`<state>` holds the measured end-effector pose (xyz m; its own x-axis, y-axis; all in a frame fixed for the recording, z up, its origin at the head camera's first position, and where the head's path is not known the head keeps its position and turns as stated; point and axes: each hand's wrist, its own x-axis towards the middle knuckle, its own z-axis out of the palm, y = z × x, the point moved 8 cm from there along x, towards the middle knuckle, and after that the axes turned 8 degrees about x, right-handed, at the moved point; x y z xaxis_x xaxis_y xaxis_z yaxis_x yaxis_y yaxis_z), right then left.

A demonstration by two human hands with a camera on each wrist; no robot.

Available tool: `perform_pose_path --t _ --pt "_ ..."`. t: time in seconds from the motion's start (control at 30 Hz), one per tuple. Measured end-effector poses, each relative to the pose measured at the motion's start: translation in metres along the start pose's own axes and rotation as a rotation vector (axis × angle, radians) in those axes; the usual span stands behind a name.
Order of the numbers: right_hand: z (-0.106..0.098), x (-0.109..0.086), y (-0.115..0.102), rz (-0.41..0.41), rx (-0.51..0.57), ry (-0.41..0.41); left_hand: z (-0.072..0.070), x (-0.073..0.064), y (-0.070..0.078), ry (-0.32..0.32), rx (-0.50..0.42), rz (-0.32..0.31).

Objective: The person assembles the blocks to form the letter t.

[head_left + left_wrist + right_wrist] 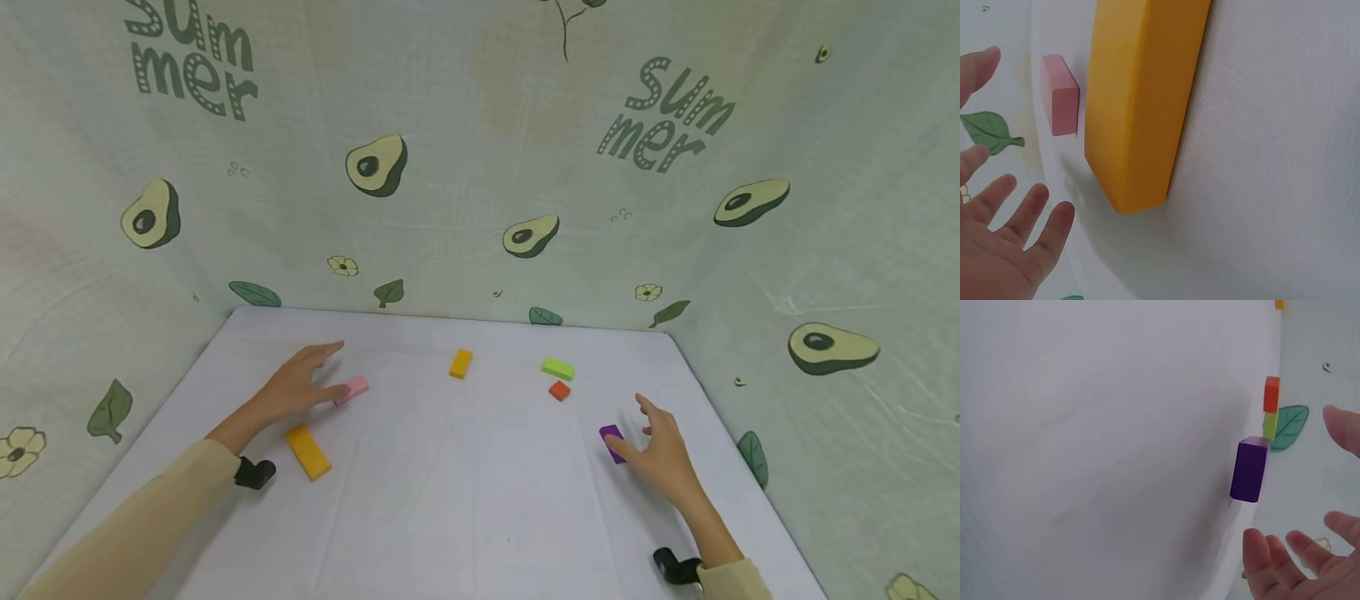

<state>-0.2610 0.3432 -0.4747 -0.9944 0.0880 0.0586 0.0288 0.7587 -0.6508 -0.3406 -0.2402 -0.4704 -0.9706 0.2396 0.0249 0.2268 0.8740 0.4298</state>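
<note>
My left hand (294, 385) hovers with spread fingers over the left of the table, its thumb in front of a pink block (357, 387). In the left wrist view that pink block (1065, 103) stands apart from the fingers. Nearer me lies a long yellow-orange block (308, 452), which fills much of the left wrist view. On the right side, my right hand (663, 454) is held with fingers apart beside a purple block (612, 437). The right wrist view shows a gap between the fingers and the purple block (1249, 472). Neither hand holds anything.
Farther back on the white table (450, 517) lie a small yellow block (461, 363), a lime green block (558, 368) and a red-orange block (559, 390). A printed cloth (450, 250) with avocados hangs behind and along the sides.
</note>
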Motion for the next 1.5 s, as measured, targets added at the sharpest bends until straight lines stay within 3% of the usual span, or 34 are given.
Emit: perform_pose_path --t 0.27,0.53,0.97,1.2,1.5 --pt "0.002 -0.001 0.000 0.004 0.021 0.007 0.008 0.003 0.002 -0.022 -0.056 -0.007" --pt "0.004 -0.003 0.001 0.028 0.023 0.010 0.014 0.008 0.007 -0.037 -0.056 0.012" --pt "0.009 -0.008 -0.001 0.057 0.024 0.008 0.023 0.012 0.004 -0.046 -0.032 -0.054" --pt "0.011 -0.008 0.003 0.057 0.033 -0.018 0.023 0.011 0.007 -0.042 -0.045 -0.032" --pt "0.012 -0.007 0.002 0.042 0.040 -0.043 0.022 0.010 0.009 -0.041 -0.051 -0.049"
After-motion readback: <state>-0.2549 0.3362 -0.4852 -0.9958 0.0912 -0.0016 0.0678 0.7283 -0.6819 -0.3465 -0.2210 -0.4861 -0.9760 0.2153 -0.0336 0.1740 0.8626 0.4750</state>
